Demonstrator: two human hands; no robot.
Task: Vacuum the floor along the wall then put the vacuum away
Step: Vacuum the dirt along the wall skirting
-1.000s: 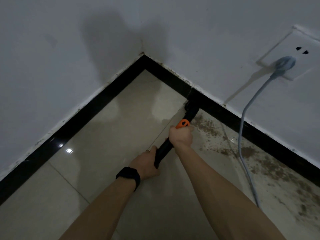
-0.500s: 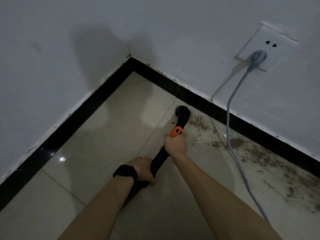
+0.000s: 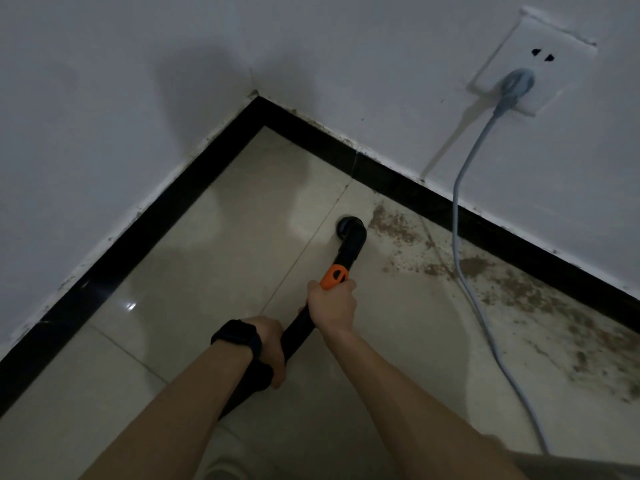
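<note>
A black vacuum tube (image 3: 347, 252) with an orange part (image 3: 333, 277) points down at the pale tiled floor (image 3: 214, 271) near a room corner. Its round nozzle (image 3: 349, 227) rests on the tile, just left of a patch of brown dirt (image 3: 394, 225). My right hand (image 3: 332, 308) grips the tube just below the orange part. My left hand (image 3: 268, 344), with a black watch on the wrist, grips the tube lower down. The tube's lower end is hidden behind my left arm.
Brown dirt (image 3: 540, 299) is strewn along the black skirting (image 3: 450, 206) of the right wall. A grey cord (image 3: 460, 244) runs from a plug (image 3: 516, 86) in a white wall socket (image 3: 533, 60) down across the floor. Another black skirting (image 3: 138, 237) lines the left wall.
The nozzle has drawn back from the skirting of the right wall onto the open tile, towards me. Both hands keep their hold on the tube.
</note>
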